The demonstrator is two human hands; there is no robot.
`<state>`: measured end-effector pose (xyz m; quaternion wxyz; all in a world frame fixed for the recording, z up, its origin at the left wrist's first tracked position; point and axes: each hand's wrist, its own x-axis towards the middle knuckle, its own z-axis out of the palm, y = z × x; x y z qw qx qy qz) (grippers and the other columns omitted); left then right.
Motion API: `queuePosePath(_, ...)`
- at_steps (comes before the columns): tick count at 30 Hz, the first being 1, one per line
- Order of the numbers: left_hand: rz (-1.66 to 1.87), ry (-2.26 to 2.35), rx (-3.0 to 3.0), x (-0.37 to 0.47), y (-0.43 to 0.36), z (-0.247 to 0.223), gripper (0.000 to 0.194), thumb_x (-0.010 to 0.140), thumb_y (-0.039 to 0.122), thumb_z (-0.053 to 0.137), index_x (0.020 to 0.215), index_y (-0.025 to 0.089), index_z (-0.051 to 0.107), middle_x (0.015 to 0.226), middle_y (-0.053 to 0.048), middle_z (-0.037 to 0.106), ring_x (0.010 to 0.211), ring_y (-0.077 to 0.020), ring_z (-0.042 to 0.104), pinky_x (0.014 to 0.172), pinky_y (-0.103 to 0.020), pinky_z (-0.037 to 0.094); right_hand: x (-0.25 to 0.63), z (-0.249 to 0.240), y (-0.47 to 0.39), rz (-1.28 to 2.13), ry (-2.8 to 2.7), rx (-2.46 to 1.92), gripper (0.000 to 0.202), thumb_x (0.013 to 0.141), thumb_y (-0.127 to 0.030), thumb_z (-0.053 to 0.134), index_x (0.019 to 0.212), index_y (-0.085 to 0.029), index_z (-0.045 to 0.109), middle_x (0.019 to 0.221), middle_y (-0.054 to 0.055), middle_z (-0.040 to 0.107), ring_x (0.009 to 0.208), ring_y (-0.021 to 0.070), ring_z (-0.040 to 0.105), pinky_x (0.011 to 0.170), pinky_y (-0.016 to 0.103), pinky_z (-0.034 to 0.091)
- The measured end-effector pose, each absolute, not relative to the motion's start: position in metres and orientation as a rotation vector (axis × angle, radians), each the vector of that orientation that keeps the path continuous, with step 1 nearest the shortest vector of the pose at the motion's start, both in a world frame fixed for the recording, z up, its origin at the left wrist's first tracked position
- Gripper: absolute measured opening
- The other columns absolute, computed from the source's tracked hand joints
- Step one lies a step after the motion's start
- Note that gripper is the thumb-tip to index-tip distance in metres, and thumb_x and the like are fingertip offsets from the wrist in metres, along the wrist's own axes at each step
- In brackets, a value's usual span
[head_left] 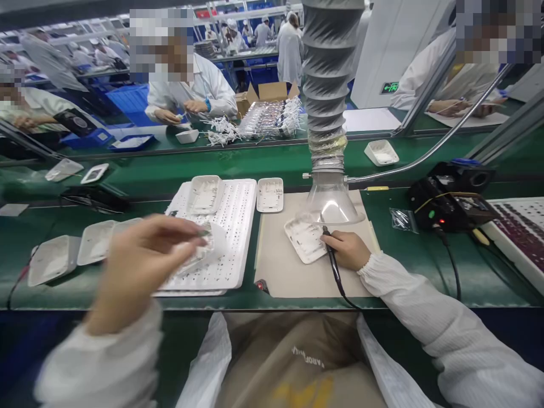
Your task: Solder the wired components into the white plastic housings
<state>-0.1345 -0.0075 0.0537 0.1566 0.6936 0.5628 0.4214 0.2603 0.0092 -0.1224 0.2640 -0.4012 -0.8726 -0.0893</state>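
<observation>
My left hand (147,263) is raised over the white perforated board (232,260), blurred by motion. Its thumb and fingers pinch together at a whitish, blurred piece (217,241), whose kind I cannot make out. My right hand (348,249) closes around a black pen-shaped soldering iron (334,263), its cord trailing toward the table edge. Beside the iron's front end, a white shallow tray (304,243) lies tilted on the beige mat (276,272). Right above the tray hangs a clear fume hood (334,201), partly overlapping it in view.
A grey ribbed hose (329,73) drops to the hood. More white trays (270,195) stand around, several at left. A black powered unit (450,198) with a lit red light sits at right, near a board of dark parts (521,226). Opposite, a co-worker (191,85) handles small items.
</observation>
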Motion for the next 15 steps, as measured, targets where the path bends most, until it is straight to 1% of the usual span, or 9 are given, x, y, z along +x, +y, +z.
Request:
queuePosePath(2, 1.127, 1.469, 2.066, -0.086, -0.020, 0.023, 0.010, 0.076, 0.026, 0.071, 0.086, 0.022, 0.071, 0.086, -0.001, 0.076, 0.077, -0.0195, 0.073, 0.071, -0.033, 0.063, 0.260, -0.123, 0.008, -0.255, -2.345, -1.079, 0.033, 0.084, -0.008, 0.051, 0.109, -0.017, 0.070, 0.075, 0.005, 0.064, 0.059, 0.0145, 0.053, 0.054, 0.025, 0.038)
queuePosePath(4, 0.993, 1.419, 2.168, -0.041, -0.020, -0.008, 0.010, 0.079, 0.019, 0.064, 0.086, 0.022, 0.070, 0.085, 0.000, 0.075, 0.075, -0.0171, 0.072, 0.071, -0.031, 0.061, 0.261, -0.122, 0.007, -0.260, -2.333, -1.075, 0.031, 0.085, -0.010, 0.051, 0.108, -0.018, 0.070, 0.072, 0.003, 0.062, 0.058, 0.0137, 0.050, 0.054, 0.025, 0.036)
queuePosePath(6, 0.824, 1.413, 2.267, -0.007, -0.011, -0.034, 0.010, 0.082, 0.017, 0.062, 0.087, 0.021, 0.068, 0.084, 0.000, 0.075, 0.072, -0.0166, 0.072, 0.068, -0.029, 0.058, 0.262, -0.121, 0.007, -0.262, -2.319, -1.078, 0.029, 0.087, -0.012, 0.051, 0.107, -0.019, 0.070, 0.071, 0.003, 0.061, 0.057, 0.0134, 0.049, 0.053, 0.025, 0.035)
queuePosePath(8, 0.696, 1.437, 2.349, 0.018, 0.002, -0.051, 0.011, 0.084, 0.016, 0.061, 0.090, 0.021, 0.068, 0.083, -0.002, 0.074, 0.073, -0.0184, 0.071, 0.066, -0.030, 0.056, 0.264, -0.119, 0.008, -0.261, -2.303, -1.082, 0.027, 0.089, -0.015, 0.050, 0.107, -0.019, 0.071, 0.072, 0.003, 0.062, 0.057, 0.0138, 0.050, 0.054, 0.026, 0.035)
queuePosePath(11, 0.619, 1.511, 2.440, 0.042, 0.019, -0.065, 0.017, 0.085, 0.013, 0.057, 0.094, 0.019, 0.070, 0.082, -0.008, 0.073, 0.078, -0.0245, 0.069, 0.070, -0.036, 0.053, 0.267, -0.118, 0.010, -0.249, -2.269, -1.097, 0.026, 0.093, -0.020, 0.050, 0.109, -0.020, 0.071, 0.074, 0.004, 0.063, 0.059, 0.0149, 0.053, 0.054, 0.027, 0.036)
queuePosePath(13, 0.589, 1.569, 2.497, 0.053, 0.027, -0.071, 0.019, 0.084, 0.012, 0.056, 0.092, 0.018, 0.072, 0.082, -0.012, 0.072, 0.088, -0.0299, 0.067, 0.077, -0.043, 0.051, 0.269, -0.118, 0.011, -0.234, -2.243, -1.113, 0.027, 0.094, -0.022, 0.050, 0.110, -0.021, 0.071, 0.073, 0.003, 0.063, 0.058, 0.0154, 0.053, 0.054, 0.027, 0.036)
queuePosePath(15, 0.578, 1.622, 2.542, 0.062, 0.032, -0.078, 0.020, 0.083, 0.011, 0.056, 0.090, 0.019, 0.074, 0.085, -0.014, 0.073, 0.100, -0.0354, 0.063, 0.087, -0.052, 0.046, 0.270, -0.119, 0.012, -0.218, -2.220, -1.134, 0.027, 0.094, -0.023, 0.050, 0.110, -0.022, 0.071, 0.073, 0.003, 0.063, 0.059, 0.0154, 0.054, 0.054, 0.027, 0.037)
